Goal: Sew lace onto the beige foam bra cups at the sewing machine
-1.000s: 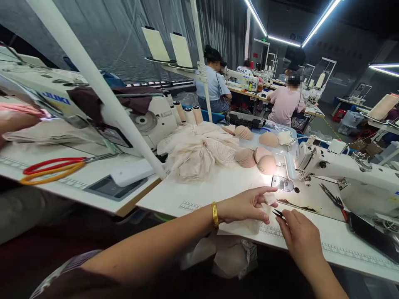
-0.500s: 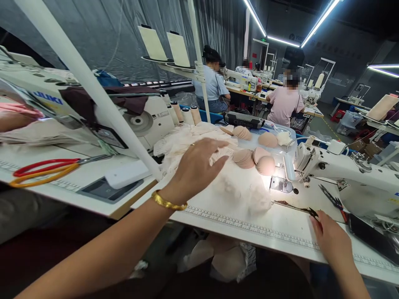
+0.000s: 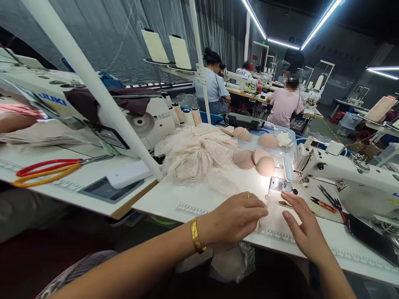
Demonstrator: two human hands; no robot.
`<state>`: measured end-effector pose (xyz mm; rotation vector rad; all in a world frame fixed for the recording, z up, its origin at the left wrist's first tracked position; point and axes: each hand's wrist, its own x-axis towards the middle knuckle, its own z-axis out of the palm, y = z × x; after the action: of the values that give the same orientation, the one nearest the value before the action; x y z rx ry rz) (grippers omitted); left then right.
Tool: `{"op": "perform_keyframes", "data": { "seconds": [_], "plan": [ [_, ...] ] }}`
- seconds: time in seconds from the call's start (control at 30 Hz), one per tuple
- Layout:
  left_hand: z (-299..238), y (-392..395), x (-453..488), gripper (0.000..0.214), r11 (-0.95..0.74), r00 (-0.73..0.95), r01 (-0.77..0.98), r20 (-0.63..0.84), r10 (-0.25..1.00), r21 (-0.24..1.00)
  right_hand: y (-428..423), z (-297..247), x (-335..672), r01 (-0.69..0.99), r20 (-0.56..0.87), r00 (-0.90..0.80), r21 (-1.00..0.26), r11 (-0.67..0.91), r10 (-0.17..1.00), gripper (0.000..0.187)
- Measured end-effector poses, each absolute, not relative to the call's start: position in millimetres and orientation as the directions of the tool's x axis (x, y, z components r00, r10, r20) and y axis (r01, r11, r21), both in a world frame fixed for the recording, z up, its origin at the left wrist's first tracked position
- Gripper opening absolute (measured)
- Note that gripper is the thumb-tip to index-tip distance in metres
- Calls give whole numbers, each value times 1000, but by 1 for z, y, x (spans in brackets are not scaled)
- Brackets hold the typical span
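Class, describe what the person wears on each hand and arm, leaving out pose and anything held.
The left hand has a gold ring on one finger and a gold bangle at the wrist; a patterned sleeve covers the upper arm. The right hand and forearm show nothing worn.

Matt lace cloth, smooth white tabletop, glossy gold metal bangle.

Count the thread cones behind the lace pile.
3, in a row behind the lace pile: left cone, middle cone, right cone. Others may be hidden by the sewing machine.
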<state>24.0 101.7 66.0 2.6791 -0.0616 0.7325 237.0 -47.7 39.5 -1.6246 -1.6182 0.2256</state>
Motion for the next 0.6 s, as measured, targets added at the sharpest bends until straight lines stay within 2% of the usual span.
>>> {"op": "perform_keyframes", "data": {
  "seconds": [0.1,0.2,0.27,0.3,0.4,0.53,0.6],
  "plan": [
    [83,96,17,33,-757,858,-285,509,72,588,-40,49,225,578,239,97,-804,141,966,47],
    [74,96,20,28,-574,858,-170,407,314,801,-32,41,216,375,117,113,-925,67,987,31],
    [59,101,25,39,-382,823,-74,272,498,921,-29,33,212,297,92,185,-954,34,978,32],
    [52,103,28,42,-275,818,-39,189,544,961,-29,30,211,284,93,215,-958,29,972,33],
    [41,107,34,34,-27,838,0,15,546,1000,-30,28,210,314,119,266,-949,31,957,34],
    [47,100,37,41,23,805,-155,113,582,988,-35,34,206,371,175,316,-927,48,932,34],
    [53,96,36,42,58,813,-157,96,574,986,-35,35,205,338,190,335,-938,71,923,35]
  ]
}}
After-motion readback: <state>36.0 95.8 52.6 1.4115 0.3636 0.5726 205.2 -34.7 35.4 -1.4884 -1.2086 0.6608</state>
